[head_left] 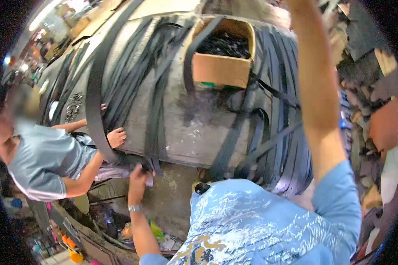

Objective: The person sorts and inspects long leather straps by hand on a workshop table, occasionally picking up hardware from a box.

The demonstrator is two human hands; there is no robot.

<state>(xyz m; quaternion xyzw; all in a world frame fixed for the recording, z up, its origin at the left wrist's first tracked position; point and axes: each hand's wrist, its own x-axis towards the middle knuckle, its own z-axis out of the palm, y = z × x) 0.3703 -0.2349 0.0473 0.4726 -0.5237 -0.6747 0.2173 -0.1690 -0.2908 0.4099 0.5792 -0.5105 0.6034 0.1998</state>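
- Head view: the left grip looks closed on the lower part of the wide black strap, by the worktop's front edge; the right hand is out of frame, so I cannot tell its state.
- The strap arches above the worktop; it is probably light, bendy and hard to break, best pinched flat across its width.
- Around it: more black straps, a cardboard box, a co-worker and a cluttered room.

Black strip matt, smooth; box cardboard; tabletop scuffed; shirt cloth; wristband shiny metal.
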